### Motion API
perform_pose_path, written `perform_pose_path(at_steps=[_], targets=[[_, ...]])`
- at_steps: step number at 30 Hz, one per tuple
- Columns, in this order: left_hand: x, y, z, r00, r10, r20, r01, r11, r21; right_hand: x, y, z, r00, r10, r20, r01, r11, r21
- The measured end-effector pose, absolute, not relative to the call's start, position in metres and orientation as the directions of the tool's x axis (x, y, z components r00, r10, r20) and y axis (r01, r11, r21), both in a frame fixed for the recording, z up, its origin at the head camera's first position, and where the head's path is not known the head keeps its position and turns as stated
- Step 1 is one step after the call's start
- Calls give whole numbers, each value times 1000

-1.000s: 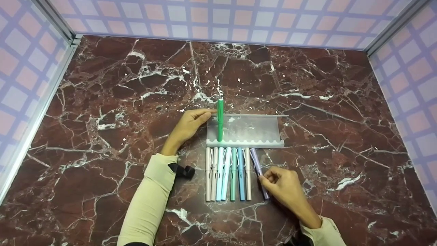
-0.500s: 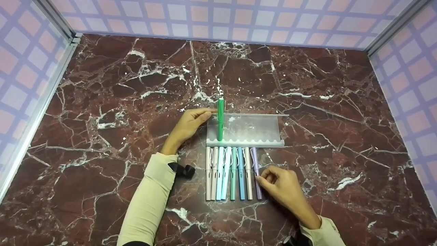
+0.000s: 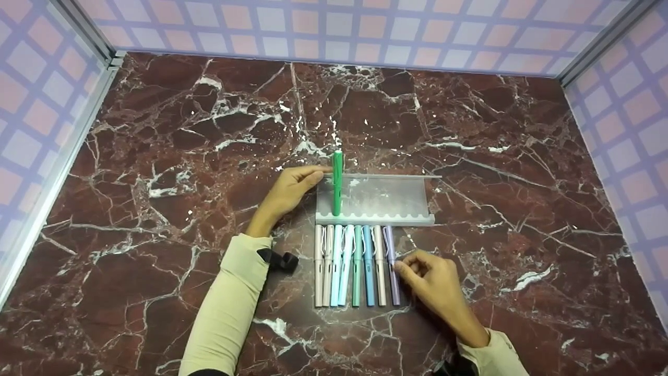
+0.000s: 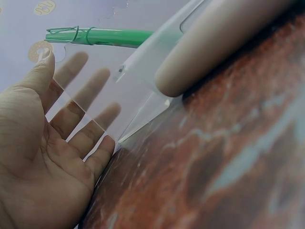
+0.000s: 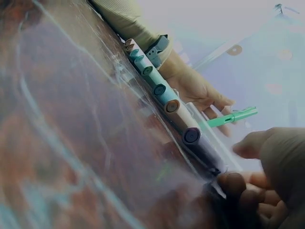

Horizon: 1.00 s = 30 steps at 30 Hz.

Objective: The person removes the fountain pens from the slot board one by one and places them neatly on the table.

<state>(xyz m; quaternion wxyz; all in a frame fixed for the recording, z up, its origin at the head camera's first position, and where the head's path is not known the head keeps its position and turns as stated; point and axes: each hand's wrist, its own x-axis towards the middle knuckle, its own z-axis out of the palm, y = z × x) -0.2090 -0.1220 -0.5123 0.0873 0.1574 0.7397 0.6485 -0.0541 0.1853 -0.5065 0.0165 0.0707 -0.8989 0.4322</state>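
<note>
A clear pen stand (image 3: pixel 386 196) with a scalloped front rail is near the middle of the table. One green pen (image 3: pixel 337 183) stands upright in it, towards its left end. My left hand (image 3: pixel 292 190) holds the stand's left edge; in the left wrist view the thumb is by the panel's edge, with fingers showing through the clear sheet behind it. Several capped pens (image 3: pixel 356 266) lie side by side in front of the stand. At the row's right end lies a purple pen (image 3: pixel 390 245). My right hand (image 3: pixel 436 279), fingers loosely curled, touches its right side, with the thumb apart from the fingers.
A dark red marbled table (image 3: pixel 496 209) with white veins lies under everything. Checked panels (image 3: pixel 339 31) in pink, white and purple enclose the back and both sides, with metal strips (image 3: pixel 62 141) along the corners and left edge.
The purple pen, slanted a second ago, has swung left at its lower end and now lies in line with the row. My right hand shifted slightly up along it; my left hand stayed put.
</note>
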Motion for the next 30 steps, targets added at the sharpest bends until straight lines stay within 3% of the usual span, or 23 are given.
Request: perform_pose_path(at_steps=[6,14,21,30], targets=[[-209,-122,-511,-937,342,75,121,114,986,-59,182,-514,-969,-99,226,-246,402,-882],[-209,-123,-511,-939,338,66,113,122,986,-73,174,-518,-892,-131,433,-453,224,-863],[-209,-123,-512,-937,337,90,133,105,986,-89,167,-515,-873,-93,478,-487,152,-860],[-209,-120,-512,-938,336,88,124,87,989,-111,158,-506,-894,-29,448,-448,26,-894]])
